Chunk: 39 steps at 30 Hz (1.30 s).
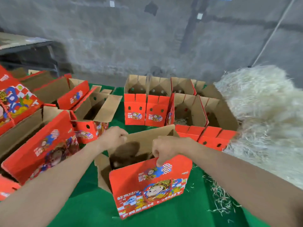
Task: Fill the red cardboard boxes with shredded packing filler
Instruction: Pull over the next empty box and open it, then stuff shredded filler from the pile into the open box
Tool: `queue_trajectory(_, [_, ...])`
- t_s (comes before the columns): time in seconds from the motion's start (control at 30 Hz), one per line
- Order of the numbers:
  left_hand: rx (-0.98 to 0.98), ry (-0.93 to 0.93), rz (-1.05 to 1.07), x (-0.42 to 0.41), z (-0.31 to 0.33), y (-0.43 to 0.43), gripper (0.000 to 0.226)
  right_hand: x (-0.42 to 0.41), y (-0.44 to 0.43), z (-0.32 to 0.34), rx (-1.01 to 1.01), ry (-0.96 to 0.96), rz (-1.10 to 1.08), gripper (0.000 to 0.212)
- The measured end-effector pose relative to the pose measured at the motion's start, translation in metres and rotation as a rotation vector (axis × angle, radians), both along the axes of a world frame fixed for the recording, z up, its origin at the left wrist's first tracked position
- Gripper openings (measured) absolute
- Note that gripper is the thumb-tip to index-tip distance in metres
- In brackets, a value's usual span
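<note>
A red cardboard box (150, 185) with a cartoon print stands open on the green cloth right in front of me. My left hand (113, 136) grips the top edge of its far brown flap. My right hand (165, 150) pinches the top edge of its near red flap. The inside of this box is dark and I cannot tell what it holds. A big heap of pale shredded filler (262, 112) lies at the right. One open box (185, 112) behind holds a few shreds.
Several more open red boxes stand at the back (142, 110) and lie on the left (41, 145). Loose shreds (221, 199) are scattered on the green cloth (91, 207) at the right. A grey wall rises behind the table.
</note>
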<state>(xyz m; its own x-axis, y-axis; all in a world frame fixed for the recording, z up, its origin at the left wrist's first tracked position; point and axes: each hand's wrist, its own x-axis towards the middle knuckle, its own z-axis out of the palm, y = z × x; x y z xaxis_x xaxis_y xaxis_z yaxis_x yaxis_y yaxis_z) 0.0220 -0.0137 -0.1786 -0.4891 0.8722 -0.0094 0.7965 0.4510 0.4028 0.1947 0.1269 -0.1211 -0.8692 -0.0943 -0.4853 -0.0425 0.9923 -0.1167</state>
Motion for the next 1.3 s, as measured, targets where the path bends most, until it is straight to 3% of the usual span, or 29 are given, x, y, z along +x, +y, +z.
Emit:
queue_trajectory(0.1, [0.032,-0.080,-0.207,0.029,0.009,0.053,0.023,0.052,0.041,0.013,-0.322,-0.133,-0.340,0.021])
queue_trajectory(0.17, [0.044,-0.136,-0.304,0.051,0.005,0.085,0.020,0.083,0.072,0.012,-0.425,0.118,-0.580,0.025])
queue_trajectory(0.23, [0.042,-0.141,-0.326,0.075,-0.004,0.113,0.017,0.115,0.108,0.000,-0.168,0.489,-0.718,0.027])
queue_trajectory(0.27, [0.047,-0.124,-0.319,0.087,-0.010,0.126,0.019,0.132,0.122,-0.009,0.010,0.519,-0.760,0.033])
queue_trajectory(0.3, [0.041,-0.098,-0.298,0.098,-0.015,0.137,0.020,0.146,0.131,-0.020,0.114,0.442,-0.797,0.044])
queue_trajectory(0.37, [0.004,0.022,-0.236,0.112,-0.022,0.155,0.018,0.167,0.143,-0.046,0.098,0.280,-0.852,0.057])
queue_trajectory(0.43, [-0.086,0.173,-0.210,0.116,-0.027,0.167,0.012,0.173,0.146,-0.068,0.010,0.352,-0.921,0.052])
queue_trajectory(0.63, [-0.257,0.143,-0.317,0.107,-0.019,0.179,0.030,0.167,0.170,-0.074,0.209,0.508,-0.937,0.025])
queue_trajectory(0.77, [-0.350,0.185,-0.324,0.130,-0.014,0.194,0.021,0.174,0.195,-0.059,0.186,0.425,-0.840,0.018])
queue_trajectory(0.83, [-0.241,0.162,-0.328,0.150,-0.011,0.208,0.008,0.181,0.204,-0.054,0.098,0.381,-0.753,0.023])
queue_trajectory(0.93, [-0.029,0.068,-0.324,0.188,0.001,0.234,0.019,0.199,0.220,-0.045,-0.063,0.373,-0.680,0.028])
queue_trajectory(1.03, [0.102,0.017,-0.348,0.232,0.011,0.264,0.016,0.223,0.232,-0.040,-0.089,0.488,-0.695,0.023])
queue_trajectory(1.1, [0.194,-0.107,-0.339,0.262,0.017,0.289,0.016,0.243,0.245,-0.036,-0.038,0.667,-0.776,0.025])
queue_trajectory(1.2, [0.264,-0.456,-0.314,0.304,0.031,0.325,0.016,0.283,0.282,-0.022,0.197,0.889,-0.959,0.045])
queue_trajectory(1.3, [0.249,-0.607,-0.342,0.336,0.041,0.355,0.015,0.336,0.334,-0.006,0.398,0.628,-1.101,0.105])
